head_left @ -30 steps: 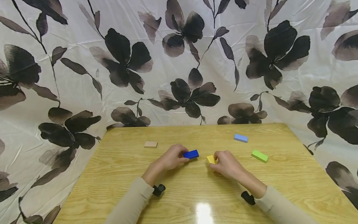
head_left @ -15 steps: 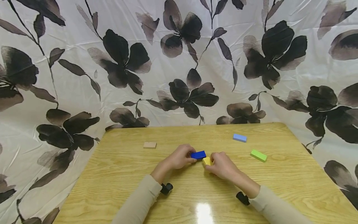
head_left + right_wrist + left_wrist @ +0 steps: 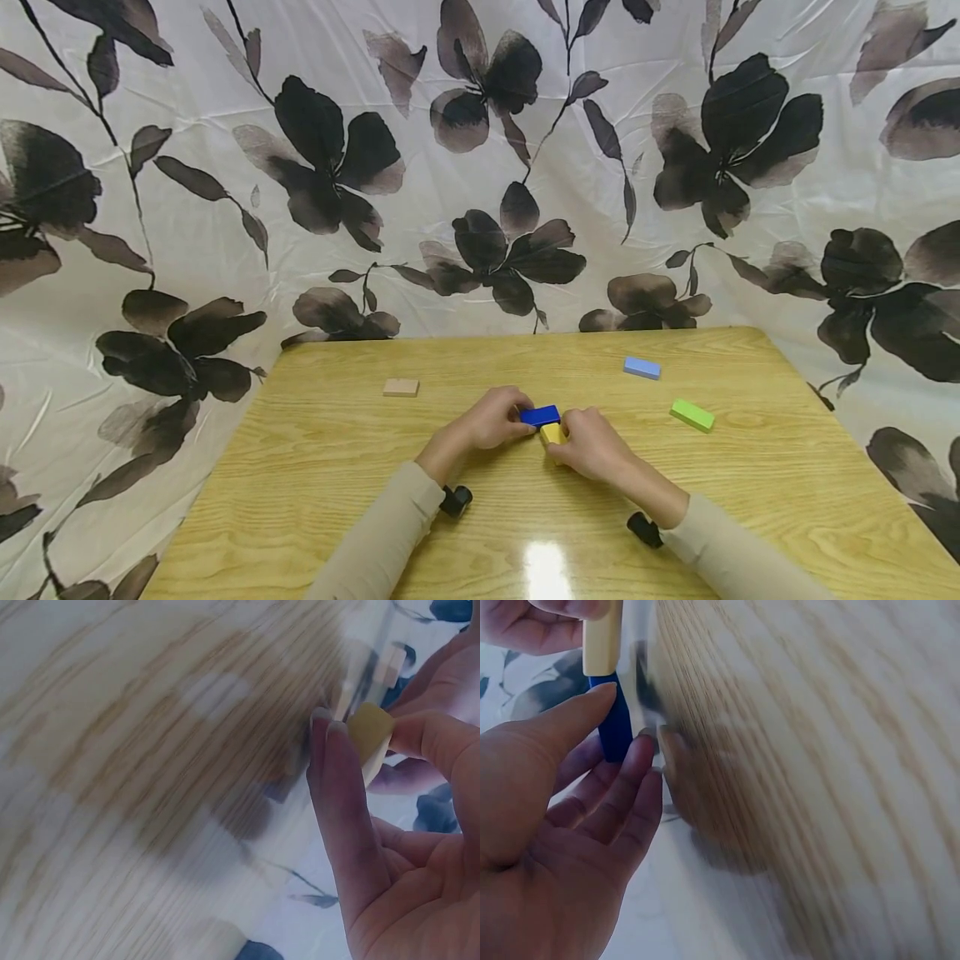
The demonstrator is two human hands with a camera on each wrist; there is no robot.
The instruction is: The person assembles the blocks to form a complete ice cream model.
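Observation:
My left hand (image 3: 495, 418) pinches a dark blue block (image 3: 542, 416) by its left end, thumb on one side and fingers on the other. My right hand (image 3: 592, 443) pinches a yellow block (image 3: 553, 433) between thumb and fingertips. The yellow block lies at the near side of the blue one, close to its right end. In the left wrist view the blue block (image 3: 615, 724) and the yellow block (image 3: 601, 645) line up, one right at the other. The right wrist view shows the end of the yellow block (image 3: 369, 731), with the rest hidden behind the fingers.
On the wooden table (image 3: 337, 467) a tan block (image 3: 401, 387) lies at the back left. A light blue block (image 3: 642, 368) and a green block (image 3: 692, 415) lie to the right. A floral cloth (image 3: 420, 183) hangs behind the table.
My left hand has carried the blue block to the right, and my right hand has brought the yellow block left. The gap between the two blocks has closed.

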